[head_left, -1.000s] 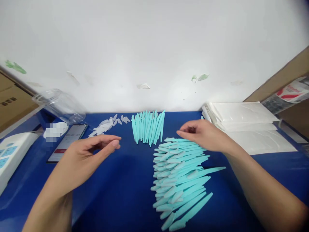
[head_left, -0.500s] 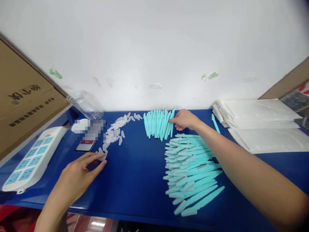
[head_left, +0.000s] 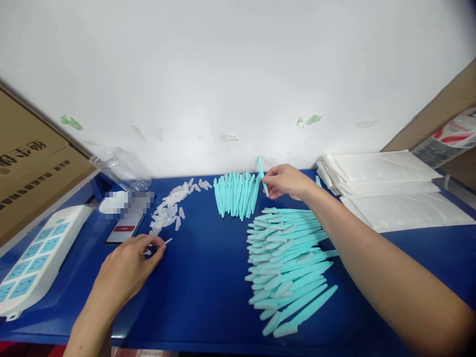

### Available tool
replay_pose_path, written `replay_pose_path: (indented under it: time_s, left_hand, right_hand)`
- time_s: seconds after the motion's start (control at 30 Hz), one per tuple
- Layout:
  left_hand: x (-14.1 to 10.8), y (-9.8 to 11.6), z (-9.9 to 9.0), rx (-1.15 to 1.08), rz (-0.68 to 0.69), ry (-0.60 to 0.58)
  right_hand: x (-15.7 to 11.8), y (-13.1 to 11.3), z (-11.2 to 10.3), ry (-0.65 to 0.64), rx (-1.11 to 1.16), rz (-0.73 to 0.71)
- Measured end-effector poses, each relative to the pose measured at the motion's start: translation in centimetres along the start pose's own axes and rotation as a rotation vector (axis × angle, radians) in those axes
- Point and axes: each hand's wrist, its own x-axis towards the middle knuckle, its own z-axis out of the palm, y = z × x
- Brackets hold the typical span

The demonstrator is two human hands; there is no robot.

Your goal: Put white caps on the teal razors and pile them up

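Note:
My right hand [head_left: 284, 181] pinches one teal eyebrow razor [head_left: 262, 174], holding it nearly upright above the table. Just left of it lies a row of teal eyebrow razors [head_left: 236, 194], side by side. Between the thumb and fingertips of my left hand [head_left: 130, 263] is a small translucent blade cap [head_left: 168, 241], mostly hidden by the fingers. Loose blade caps [head_left: 169, 208] are scattered beyond that hand. A larger pile of razors with whitish caps over their heads [head_left: 286, 267] lies under my right forearm.
On the left are a white power strip [head_left: 46, 248], a phone [head_left: 122, 230], a clear plastic jar [head_left: 124, 168] and a cardboard box [head_left: 33, 163]. White plastic bags [head_left: 386, 171] are stacked at the right. A white wall [head_left: 230, 74] rises behind the blue table [head_left: 201, 292].
My right hand has lifted one razor from the right end of the row. My left fingers have closed on a blade cap. The whole view has shifted slightly.

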Motion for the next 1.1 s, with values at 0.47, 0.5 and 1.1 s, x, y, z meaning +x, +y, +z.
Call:
replay_pose_path:
  time_s: [0.47, 0.5, 1.1]
  left_hand:
    - [7.2, 15.8, 0.5, -1.355, -0.070, -0.214]
    - [7.3, 15.9, 0.9, -1.381, -0.090, -0.214]
    - [6.0, 15.2, 3.5, -1.374, -0.140, -0.305]
  right_hand:
    - [-8.8, 4.1, -4.5, -0.156, -0.214, -0.275]
    - [-8.8, 4.4, -4.3, -0.159, -0.206, -0.279]
    - [-8.7, 6.1, -3.8, -0.161, -0.191, -0.244]
